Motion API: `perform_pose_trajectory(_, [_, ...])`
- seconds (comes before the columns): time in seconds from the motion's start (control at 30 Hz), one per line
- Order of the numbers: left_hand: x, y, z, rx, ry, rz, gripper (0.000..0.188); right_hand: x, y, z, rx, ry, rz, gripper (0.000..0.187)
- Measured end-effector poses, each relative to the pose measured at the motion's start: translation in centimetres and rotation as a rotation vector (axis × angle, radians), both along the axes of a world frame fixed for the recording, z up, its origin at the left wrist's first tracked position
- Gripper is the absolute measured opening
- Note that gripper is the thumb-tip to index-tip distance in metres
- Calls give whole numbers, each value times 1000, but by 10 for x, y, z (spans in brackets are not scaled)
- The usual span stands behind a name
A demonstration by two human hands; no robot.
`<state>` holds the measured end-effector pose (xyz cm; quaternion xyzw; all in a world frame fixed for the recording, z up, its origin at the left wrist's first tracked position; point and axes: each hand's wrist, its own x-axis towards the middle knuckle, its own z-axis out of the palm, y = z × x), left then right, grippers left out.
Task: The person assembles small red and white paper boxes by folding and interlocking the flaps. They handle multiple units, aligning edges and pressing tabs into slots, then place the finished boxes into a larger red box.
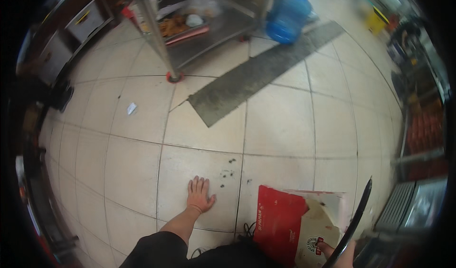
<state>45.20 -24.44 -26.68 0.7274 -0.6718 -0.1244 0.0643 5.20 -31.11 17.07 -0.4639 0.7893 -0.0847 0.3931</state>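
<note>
My left hand (200, 195) is open, palm down, with its fingers stretched out; it rests on or just above the tiled floor, and I cannot tell which. A few small dark specks (228, 174) lie on the tile beside it. At the lower right, my right hand (346, 254) is closed on a red and cream piece of printed cardboard packaging (281, 220), thumb pressed on its cream part. Its upper edge looks torn. A long, thin, black curved thing (357, 220) crosses in front of this hand; its kind and whether I hold it are unclear.
Ahead lies a long grey-green mat (251, 78). A blue water jug (288, 18) stands by it. A metal wheeled rack (209, 44) holds a tray of food (175, 26). A white scrap (131, 108) lies left. Shelving with red goods (424, 130) lines the right.
</note>
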Motion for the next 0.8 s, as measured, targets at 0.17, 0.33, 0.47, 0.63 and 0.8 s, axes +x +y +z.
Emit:
perform_pose_trajectory(0.17, [1,0,8,30,92,28,86,49,-105,15,118,230,504,60])
perform_pose_trajectory(0.33, [7,-5,17,28,136,39,89,92,-164,44,68,331,721,58])
perform_pose_trajectory(0.47, [2,1,8,151,200,74,91,85,-182,43,-60,444,828,57])
perform_pose_trajectory(0.63, [0,-3,-19,207,165,66,95,19,-163,2,-211,343,778,53])
perform_pose_trajectory(0.8, [9,-18,-16,-28,158,74,83,7,-104,-27,-55,0,165,52])
